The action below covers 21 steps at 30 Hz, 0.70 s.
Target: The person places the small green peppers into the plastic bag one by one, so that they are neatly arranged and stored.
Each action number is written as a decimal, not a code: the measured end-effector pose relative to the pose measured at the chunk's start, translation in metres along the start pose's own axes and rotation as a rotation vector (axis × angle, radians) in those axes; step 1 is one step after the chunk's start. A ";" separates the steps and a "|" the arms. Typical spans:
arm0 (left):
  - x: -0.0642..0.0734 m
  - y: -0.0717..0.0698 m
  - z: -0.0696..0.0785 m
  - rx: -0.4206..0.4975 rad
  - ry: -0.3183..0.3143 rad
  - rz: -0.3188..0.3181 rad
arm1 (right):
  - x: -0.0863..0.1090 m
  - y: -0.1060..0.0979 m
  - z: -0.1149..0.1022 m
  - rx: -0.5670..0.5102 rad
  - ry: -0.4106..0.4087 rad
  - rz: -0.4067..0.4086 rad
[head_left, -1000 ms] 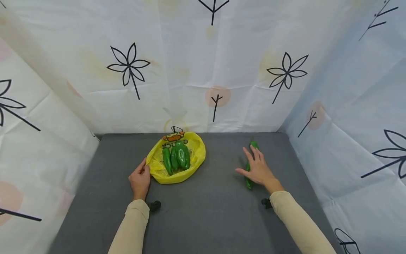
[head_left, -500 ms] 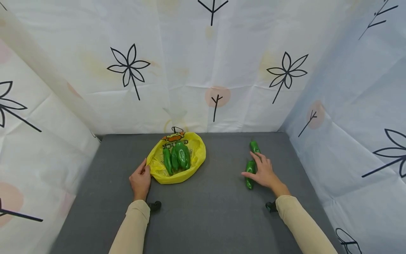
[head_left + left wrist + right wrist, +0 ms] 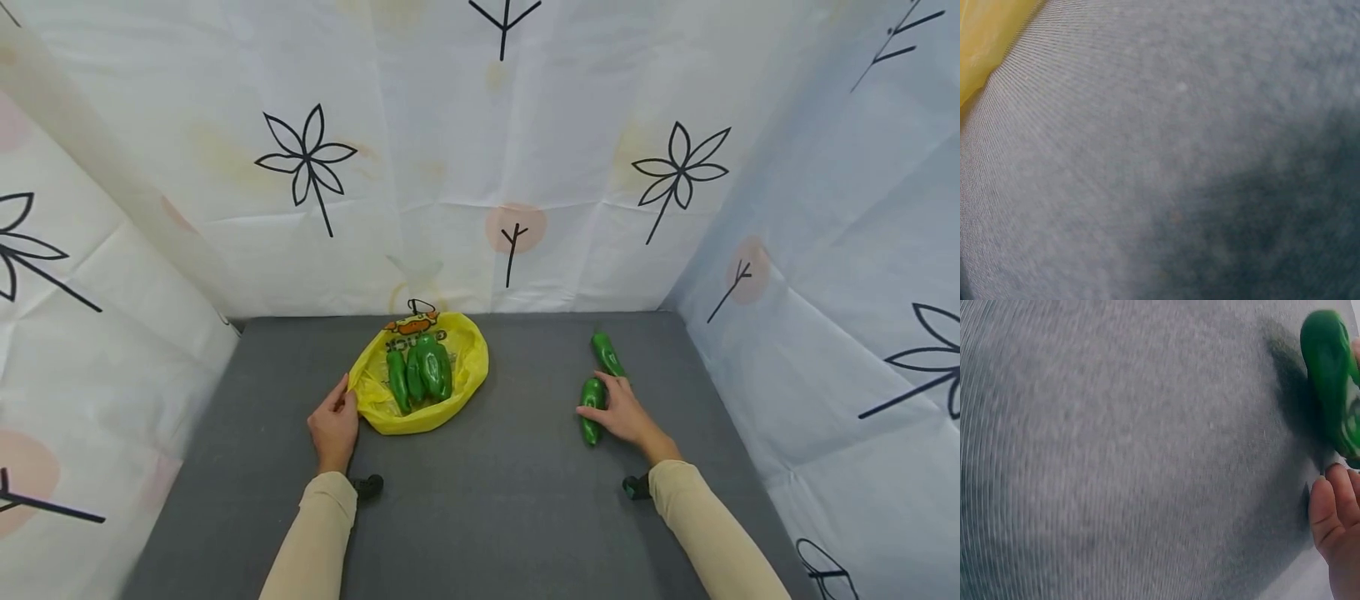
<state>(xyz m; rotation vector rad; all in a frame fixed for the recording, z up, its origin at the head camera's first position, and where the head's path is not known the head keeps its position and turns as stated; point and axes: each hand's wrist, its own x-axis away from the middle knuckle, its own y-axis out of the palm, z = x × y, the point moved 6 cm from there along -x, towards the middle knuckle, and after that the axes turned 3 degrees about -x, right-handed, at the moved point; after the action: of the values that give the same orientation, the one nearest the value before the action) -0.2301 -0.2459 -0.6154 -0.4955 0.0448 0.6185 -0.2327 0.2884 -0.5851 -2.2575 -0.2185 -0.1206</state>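
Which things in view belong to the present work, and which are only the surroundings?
In the work:
yellow bag, held by the left fingers
peppers inside it
pepper at the right fingers
loose pepper behind it

Surroundings:
dark table
printed sheet

No word can be read with certainty. In the head view, the yellow bag (image 3: 472,360) bears a short line of dark lettering (image 3: 403,343) on its far side, just beyond the peppers (image 3: 430,367), too small and blurred to spell out. Just above that line, near the bag's far edge, is a printed orange-and-black emblem (image 3: 412,323), its details unclear.
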 end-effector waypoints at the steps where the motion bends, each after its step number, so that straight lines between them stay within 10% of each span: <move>1: 0.000 0.000 0.000 0.001 -0.002 -0.002 | -0.001 0.001 0.000 -0.004 0.010 -0.008; 21: -0.001 0.000 0.000 0.013 0.006 -0.005 | -0.017 0.000 -0.036 -0.056 -0.043 0.034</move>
<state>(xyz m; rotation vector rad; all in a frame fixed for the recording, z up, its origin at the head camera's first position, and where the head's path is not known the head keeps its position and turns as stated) -0.2306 -0.2463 -0.6156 -0.4848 0.0535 0.6118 -0.2501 0.2587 -0.5656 -2.3200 -0.2013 -0.0610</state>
